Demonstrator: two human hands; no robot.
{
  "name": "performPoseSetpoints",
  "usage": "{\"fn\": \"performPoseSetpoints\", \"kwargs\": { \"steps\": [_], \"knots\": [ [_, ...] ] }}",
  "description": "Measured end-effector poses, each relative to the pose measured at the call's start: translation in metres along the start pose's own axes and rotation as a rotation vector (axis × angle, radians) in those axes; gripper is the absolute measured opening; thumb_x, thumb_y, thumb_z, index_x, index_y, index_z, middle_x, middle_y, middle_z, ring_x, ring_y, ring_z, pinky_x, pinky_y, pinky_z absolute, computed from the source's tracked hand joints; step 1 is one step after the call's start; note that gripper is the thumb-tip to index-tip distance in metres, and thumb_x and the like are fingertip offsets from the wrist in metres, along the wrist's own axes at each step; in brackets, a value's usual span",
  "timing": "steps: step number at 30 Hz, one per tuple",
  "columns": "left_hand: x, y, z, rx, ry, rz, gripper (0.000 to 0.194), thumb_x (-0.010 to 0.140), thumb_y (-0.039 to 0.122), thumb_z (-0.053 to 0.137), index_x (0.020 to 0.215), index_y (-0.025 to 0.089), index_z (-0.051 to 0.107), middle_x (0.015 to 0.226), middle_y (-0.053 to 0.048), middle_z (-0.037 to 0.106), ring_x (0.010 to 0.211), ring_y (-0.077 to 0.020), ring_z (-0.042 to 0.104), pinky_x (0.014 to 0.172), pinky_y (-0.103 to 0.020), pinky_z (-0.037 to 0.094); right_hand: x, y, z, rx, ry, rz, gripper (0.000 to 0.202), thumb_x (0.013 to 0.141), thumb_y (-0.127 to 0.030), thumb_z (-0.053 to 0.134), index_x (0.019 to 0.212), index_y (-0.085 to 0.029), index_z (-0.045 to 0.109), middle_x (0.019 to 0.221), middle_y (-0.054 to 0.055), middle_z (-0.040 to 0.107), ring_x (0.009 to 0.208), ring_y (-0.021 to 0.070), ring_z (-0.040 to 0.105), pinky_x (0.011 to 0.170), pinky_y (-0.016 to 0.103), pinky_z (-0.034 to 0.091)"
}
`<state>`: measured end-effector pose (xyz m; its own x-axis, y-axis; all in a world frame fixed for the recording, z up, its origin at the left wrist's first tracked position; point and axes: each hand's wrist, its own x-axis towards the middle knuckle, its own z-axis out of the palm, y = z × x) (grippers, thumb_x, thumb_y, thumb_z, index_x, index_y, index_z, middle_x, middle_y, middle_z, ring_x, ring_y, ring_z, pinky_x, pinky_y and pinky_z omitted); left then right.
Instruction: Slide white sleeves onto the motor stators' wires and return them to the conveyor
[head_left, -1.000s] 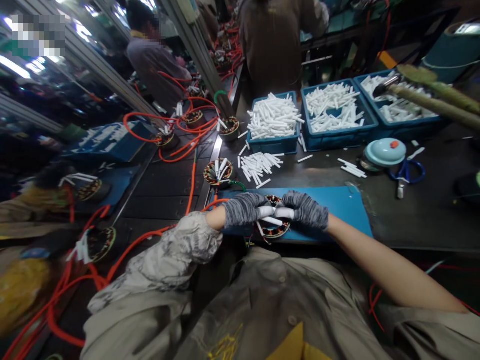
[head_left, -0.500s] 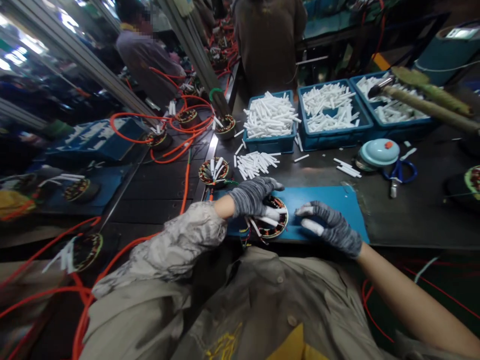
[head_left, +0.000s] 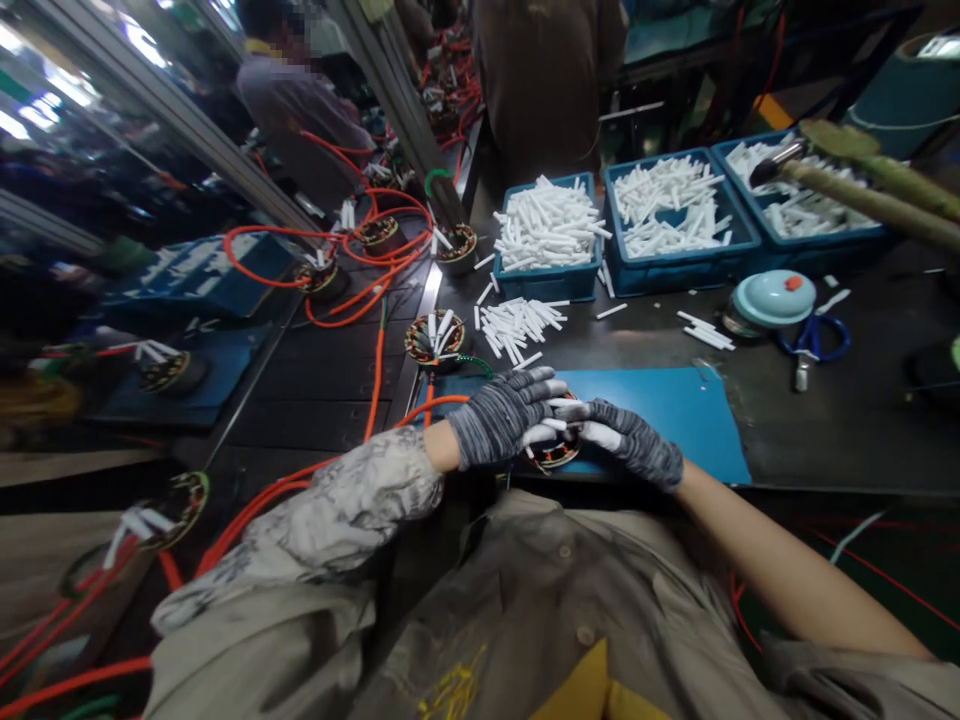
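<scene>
A round wound coil part point(head_left: 559, 455) lies on the blue mat point(head_left: 660, 400), mostly covered by my hands. My left hand point(head_left: 506, 415), in a grey glove, rests over its left side, fingers pressed around white sleeves point(head_left: 553, 425) at the coil. From the right, my gloved right hand point(head_left: 626, 438) reaches the same sleeves, its fingertips closed at their ends. What exactly the right fingertips pinch is too small to tell. Another coil point(head_left: 435, 338) with upright white sleeves stands behind my left hand, beside a pile of loose white sleeves point(head_left: 517, 325).
Blue bins point(head_left: 559, 285) full of white sleeves line the back. At the right are a light-blue lidded container point(head_left: 776, 298) and blue-handled scissors point(head_left: 829, 338). Orange tubing point(head_left: 379, 370) and more coils lie at the left. People stand beyond the bench.
My right hand has moved left to the coil, and its fingers have closed near the sleeves. My left hand has shifted slightly over the coil. The view has shifted a little.
</scene>
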<state>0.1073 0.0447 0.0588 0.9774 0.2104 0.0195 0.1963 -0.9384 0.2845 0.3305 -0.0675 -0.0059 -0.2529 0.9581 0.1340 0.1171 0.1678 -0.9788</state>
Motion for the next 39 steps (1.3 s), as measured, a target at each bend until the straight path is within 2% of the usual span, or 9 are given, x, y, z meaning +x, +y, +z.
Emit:
{"fn": "performPoseSetpoints", "kwargs": {
  "steps": [4,12,15,20,24,28,32,36,39],
  "knots": [
    [-0.006,-0.008,-0.003,-0.131,0.071,-0.027,0.04,0.103,0.039,0.045,0.128,0.016,0.067,0.14,-0.014,0.061,0.134,-0.028,0.053,0.119,-0.05,0.039,0.014,-0.012,-0.005,-0.034,-0.092,-0.013,0.034,0.098,-0.045,0.056,0.121,-0.027,0.073,0.126,0.004,0.074,0.115,0.0248,0.068,0.105,0.041,0.05],
    [-0.005,0.003,-0.01,-0.412,0.117,-0.12,0.041,0.1,0.037,0.048,0.13,0.014,0.064,0.139,-0.017,0.061,0.132,-0.0263,0.056,0.118,-0.049,0.042,0.03,-0.033,0.0,-0.189,-0.12,0.174,0.027,0.087,-0.044,0.068,0.089,-0.019,0.08,0.082,0.003,0.078,0.079,0.021,0.07,0.077,0.034,0.053],
    [-0.003,0.003,-0.014,-0.346,0.039,-0.122,0.039,0.1,0.036,0.047,0.123,0.016,0.07,0.141,-0.016,0.06,0.134,-0.0261,0.054,0.121,-0.048,0.038,0.026,-0.028,-0.001,-0.112,-0.062,0.175,0.025,0.084,-0.044,0.071,0.087,-0.021,0.08,0.082,0.002,0.077,0.079,0.0212,0.07,0.077,0.034,0.055],
    [0.002,-0.001,-0.014,-0.237,-0.025,-0.032,0.04,0.101,0.036,0.047,0.128,0.018,0.068,0.141,-0.014,0.061,0.133,-0.0246,0.055,0.119,-0.043,0.04,0.013,-0.011,-0.003,0.008,0.01,0.128,0.03,0.086,-0.045,0.071,0.106,-0.024,0.076,0.107,0.005,0.078,0.099,0.0243,0.071,0.092,0.042,0.055],
    [0.016,0.01,-0.003,0.013,-0.092,-0.113,0.045,0.1,0.043,0.051,0.127,0.012,0.068,0.146,-0.015,0.057,0.141,-0.0311,0.048,0.122,-0.047,0.035,0.006,-0.006,0.001,0.0,0.194,0.095,0.029,0.085,-0.043,0.073,0.104,-0.022,0.071,0.099,0.005,0.073,0.09,0.0215,0.067,0.086,0.04,0.055],
    [0.042,0.033,0.004,0.22,-0.179,-0.212,0.051,0.101,0.041,0.048,0.146,0.015,0.053,0.154,-0.015,0.05,0.147,-0.0327,0.04,0.122,-0.053,0.032,0.005,-0.003,-0.002,-0.018,0.197,-0.004,0.028,0.086,-0.04,0.072,0.107,-0.023,0.064,0.094,0.003,0.067,0.084,0.0192,0.061,0.084,0.039,0.054],
    [0.062,0.043,0.008,0.227,-0.214,-0.224,0.056,0.101,0.04,0.049,0.152,0.018,0.044,0.155,-0.014,0.048,0.148,-0.0321,0.039,0.119,-0.052,0.034,0.002,0.002,-0.009,0.012,0.191,-0.018,0.03,0.086,-0.039,0.072,0.11,-0.024,0.06,0.107,0.006,0.067,0.094,0.0222,0.063,0.09,0.042,0.054],
    [0.04,0.025,-0.004,0.117,-0.106,-0.166,0.053,0.097,0.049,0.056,0.139,0.017,0.058,0.158,-0.018,0.042,0.144,-0.0348,0.044,0.118,-0.051,0.037,-0.017,0.0,-0.005,-0.007,0.329,0.01,0.025,0.088,-0.041,0.07,0.105,-0.025,0.061,0.103,0.005,0.068,0.095,0.0223,0.065,0.089,0.04,0.056],
    [-0.002,-0.003,-0.015,-0.137,0.023,-0.062,0.084,0.086,0.061,0.067,0.152,0.016,0.042,0.152,-0.02,0.049,0.141,-0.0323,0.048,0.116,-0.045,0.041,-0.035,-0.002,0.007,-0.115,0.191,-0.016,0.013,0.094,-0.036,0.065,0.101,-0.025,0.067,0.096,0.004,0.07,0.089,0.0196,0.068,0.084,0.035,0.057]
  ]
}}
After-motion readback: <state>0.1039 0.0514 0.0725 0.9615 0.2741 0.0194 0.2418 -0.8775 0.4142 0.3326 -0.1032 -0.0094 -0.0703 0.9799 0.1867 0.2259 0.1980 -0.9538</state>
